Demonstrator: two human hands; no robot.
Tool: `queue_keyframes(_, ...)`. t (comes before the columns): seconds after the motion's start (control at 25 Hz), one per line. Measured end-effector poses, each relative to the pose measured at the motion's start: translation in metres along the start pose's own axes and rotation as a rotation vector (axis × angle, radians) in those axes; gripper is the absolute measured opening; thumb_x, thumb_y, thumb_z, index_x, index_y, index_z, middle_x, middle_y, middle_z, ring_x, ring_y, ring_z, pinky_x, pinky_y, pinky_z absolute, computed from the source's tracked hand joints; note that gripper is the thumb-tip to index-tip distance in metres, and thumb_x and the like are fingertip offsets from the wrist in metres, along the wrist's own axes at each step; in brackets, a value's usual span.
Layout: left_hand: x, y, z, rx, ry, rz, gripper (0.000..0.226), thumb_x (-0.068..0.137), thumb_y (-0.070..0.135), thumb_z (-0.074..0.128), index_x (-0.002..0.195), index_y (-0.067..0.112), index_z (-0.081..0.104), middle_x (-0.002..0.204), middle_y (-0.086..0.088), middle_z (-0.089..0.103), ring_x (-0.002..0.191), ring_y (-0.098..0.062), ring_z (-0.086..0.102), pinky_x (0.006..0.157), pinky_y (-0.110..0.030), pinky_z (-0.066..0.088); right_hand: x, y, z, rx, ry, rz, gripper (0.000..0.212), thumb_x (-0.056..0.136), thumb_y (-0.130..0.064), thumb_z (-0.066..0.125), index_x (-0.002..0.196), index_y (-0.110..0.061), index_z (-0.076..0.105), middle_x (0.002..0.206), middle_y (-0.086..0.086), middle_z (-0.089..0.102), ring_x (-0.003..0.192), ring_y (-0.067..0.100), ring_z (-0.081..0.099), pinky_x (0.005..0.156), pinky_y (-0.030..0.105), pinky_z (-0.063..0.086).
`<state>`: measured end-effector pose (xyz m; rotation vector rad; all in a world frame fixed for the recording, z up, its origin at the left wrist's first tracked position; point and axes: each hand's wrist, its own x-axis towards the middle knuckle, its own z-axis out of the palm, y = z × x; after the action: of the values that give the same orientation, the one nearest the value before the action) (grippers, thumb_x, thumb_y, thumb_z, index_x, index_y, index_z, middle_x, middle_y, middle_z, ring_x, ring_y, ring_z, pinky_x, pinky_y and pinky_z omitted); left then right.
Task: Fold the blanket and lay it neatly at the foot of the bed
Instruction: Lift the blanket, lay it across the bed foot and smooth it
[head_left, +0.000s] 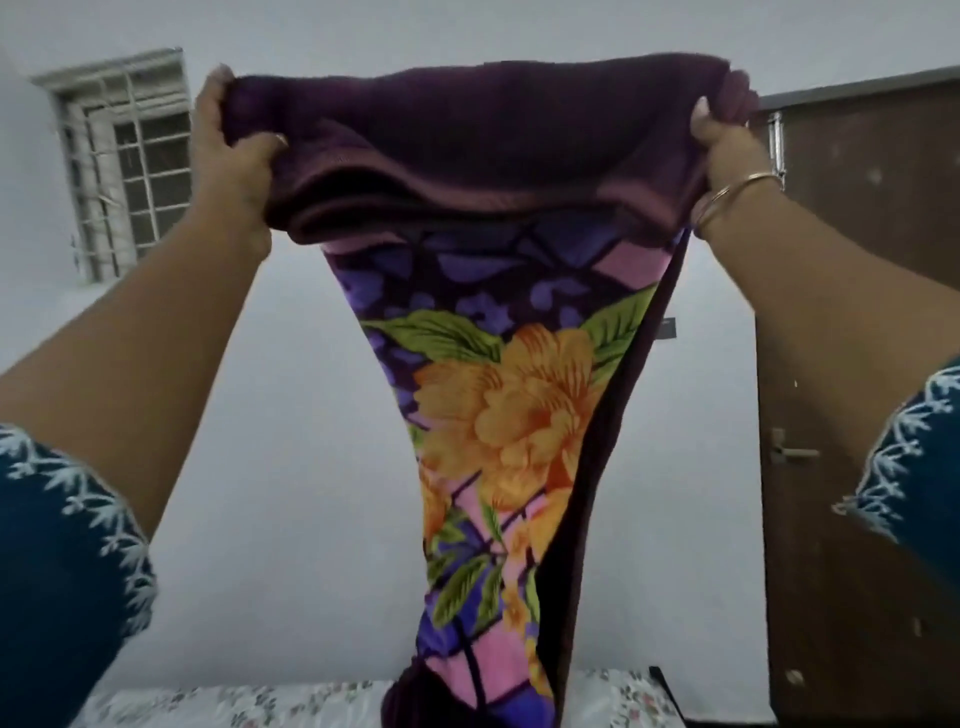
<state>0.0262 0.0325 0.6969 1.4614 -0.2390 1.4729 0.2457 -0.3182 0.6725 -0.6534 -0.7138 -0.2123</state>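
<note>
White wall behind, left hand and right hand grip one blanket.

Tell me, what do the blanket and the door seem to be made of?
Blanket: probably thick plush fleece; its folded top edge looks fuzzy and matte, with a printed flower. Door: likely brown wood or laminate, dull finish, with a metal handle.

Plain white wall, white-framed barred window upper left, dark brown wooden door with metal lever handle at right, soft even light
</note>
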Motion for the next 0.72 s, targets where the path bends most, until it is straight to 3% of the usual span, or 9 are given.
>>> queue_keyframes(0.16, -0.109, 0.040, -0.070, -0.013, -0.027, -0.148, 0.064, 0.075, -0.007, 0.049, 0.133, 0.018, 0.048, 0.114, -0.007, 0.063, 0.085, -0.016, 0.064, 0.078, -0.031, 0.056, -0.129, -0.045, -0.013, -0.032, 0.053, 0.151, 0.039, 0.087, -0.020, 0.066, 0.122, -0.006, 0.060, 0.106, 0.012, 0.072, 0.092, 0.029, 0.070, 0.069, 0.043, 0.059)
queue_keyframes(0.36, -0.316, 0.044, -0.161, 0.010, -0.112, -0.431, 0.056, 0.083, -0.011, 0.049, 0.121, 0.030, 0.051, 0.110, 0.005, 0.062, 0.091, -0.006, 0.062, 0.075, -0.019, 0.054, -0.351, -0.064, -0.086, -0.195, 0.194, 0.437, 0.017, 0.087, -0.026, 0.064, 0.099, -0.015, 0.069, 0.087, 0.000, 0.076, 0.082, 0.019, 0.072, 0.061, 0.033, 0.058)
queue_keyframes(0.48, -0.452, 0.027, -0.217, 0.114, -0.164, -0.696, 0.058, 0.084, -0.015, 0.049, 0.123, 0.029, 0.051, 0.112, 0.002, 0.061, 0.093, -0.006, 0.061, 0.071, -0.017, 0.053, -0.478, -0.047, -0.158, -0.270, 0.355, 0.699, 0.019, 0.086, -0.024, 0.063, 0.101, -0.014, 0.069, 0.087, 0.002, 0.075, 0.077, 0.020, 0.072, 0.056, 0.032, 0.058)
queue_keyframes(0.6, -0.582, 0.018, -0.255, 0.250, -0.223, -1.050, 0.057, 0.084, -0.015, 0.052, 0.126, 0.024, 0.050, 0.117, -0.010, 0.061, 0.091, -0.019, 0.062, 0.063, -0.020, 0.055, -0.603, -0.021, -0.227, -0.370, 0.544, 0.995, 0.023, 0.088, -0.023, 0.061, 0.105, -0.009, 0.067, 0.084, 0.006, 0.074, 0.065, 0.021, 0.071, 0.051, 0.033, 0.058)
queue_keyframes(0.68, -0.652, 0.023, -0.272, 0.377, -0.227, -1.300, 0.056, 0.085, -0.013, 0.054, 0.130, 0.020, 0.048, 0.117, -0.018, 0.061, 0.082, -0.025, 0.062, 0.054, -0.024, 0.056, -0.681, -0.010, -0.258, -0.514, 0.590, 1.195, 0.032, 0.089, -0.021, 0.062, 0.114, -0.002, 0.062, 0.071, 0.007, 0.074, 0.057, 0.019, 0.070, 0.049, 0.030, 0.058)
queue_keyframes(0.72, -0.681, 0.029, -0.279, 0.438, -0.237, -1.407, 0.058, 0.085, -0.012, 0.056, 0.133, 0.019, 0.046, 0.115, -0.021, 0.061, 0.077, -0.028, 0.062, 0.050, -0.026, 0.055, -0.714, -0.007, -0.268, -0.598, 0.575, 1.277, 0.036, 0.088, -0.019, 0.063, 0.117, 0.001, 0.061, 0.075, 0.009, 0.074, 0.060, 0.019, 0.070, 0.054, 0.028, 0.058)
